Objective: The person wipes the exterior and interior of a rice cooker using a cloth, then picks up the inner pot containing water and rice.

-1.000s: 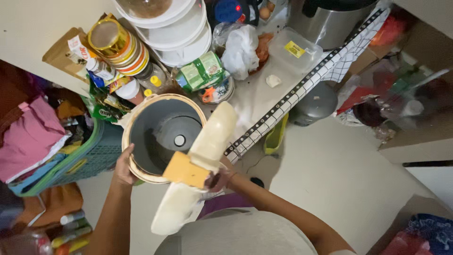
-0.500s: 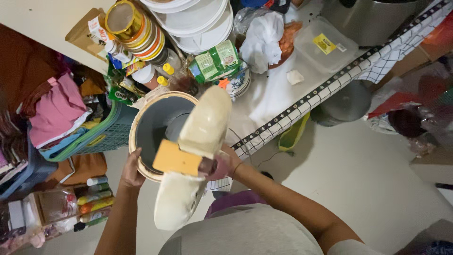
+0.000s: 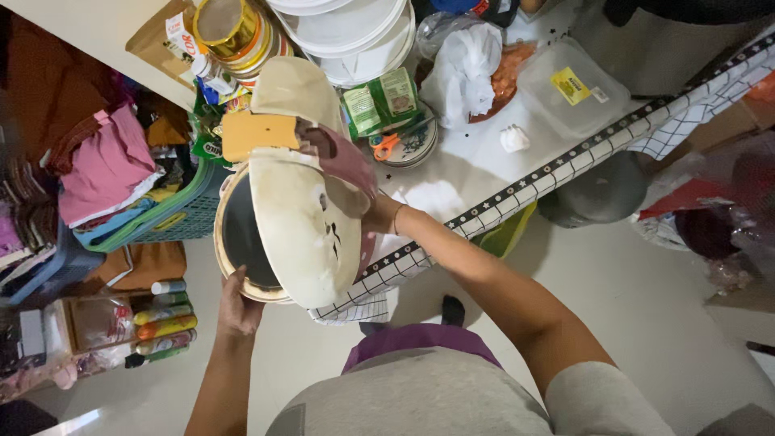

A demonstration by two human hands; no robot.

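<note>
A cluttered storage corner seen from above: at the far left, folded clothes [image 3: 101,165] heaped in a green basket [image 3: 173,214], with bottles [image 3: 165,311] lying on the pale tiled floor [image 3: 646,323] below. The left hand [image 3: 238,307] has its grip clenched on the near rim of a round cream bucket [image 3: 234,242] at the table's left edge. Over the bucket, the right hand [image 3: 343,165] grips a yellow sponge [image 3: 258,133] pressed against a large cream oval lid [image 3: 303,202]. To the right, the table [image 3: 476,169], in a white cloth with a checked border, carries stacked white tubs [image 3: 347,32], a white plastic bag [image 3: 464,69] and a clear container [image 3: 573,89].
</note>
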